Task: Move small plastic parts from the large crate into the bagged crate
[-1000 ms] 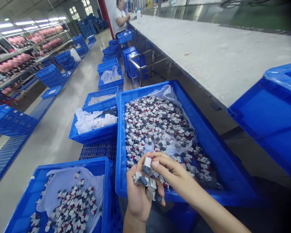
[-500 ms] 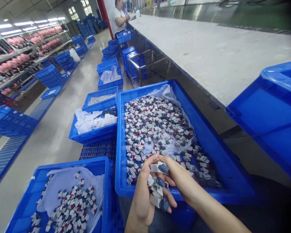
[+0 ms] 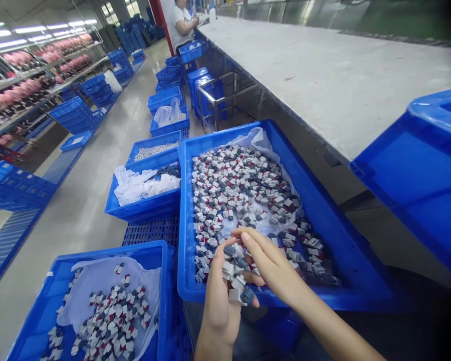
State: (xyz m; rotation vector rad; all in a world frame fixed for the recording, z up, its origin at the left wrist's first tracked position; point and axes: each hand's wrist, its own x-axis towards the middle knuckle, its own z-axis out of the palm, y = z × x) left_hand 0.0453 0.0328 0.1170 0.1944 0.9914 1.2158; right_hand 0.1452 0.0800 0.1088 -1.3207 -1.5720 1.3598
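Observation:
My left hand (image 3: 221,311) is cupped around several small plastic parts (image 3: 236,273), each with a white block and a dark blue ribbed end. Some of its fingertips show beneath them on the right. From the right, my right hand (image 3: 266,255) reaches across the top of the handful, fingers stretched out and close to the left hand's fingertips; its far side is hidden. Both hands are over the near edge of a large blue bin (image 3: 186,215). Many similar white, dark blue and red parts (image 3: 236,180) lie in this bin on a clear plastic sheet.
At the lower left, another blue bin (image 3: 60,265) holds more such parts on a plastic liner. Smaller blue bins (image 3: 143,203) line the aisle. A white-topped table (image 3: 304,75) runs along the right, beside a tilted blue crate (image 3: 409,170). A person (image 3: 182,25) sits at the far end.
Both hands have moved slightly up and left with the parts. The right hand's fingers have straightened across the handful, and the held parts have shifted and turned.

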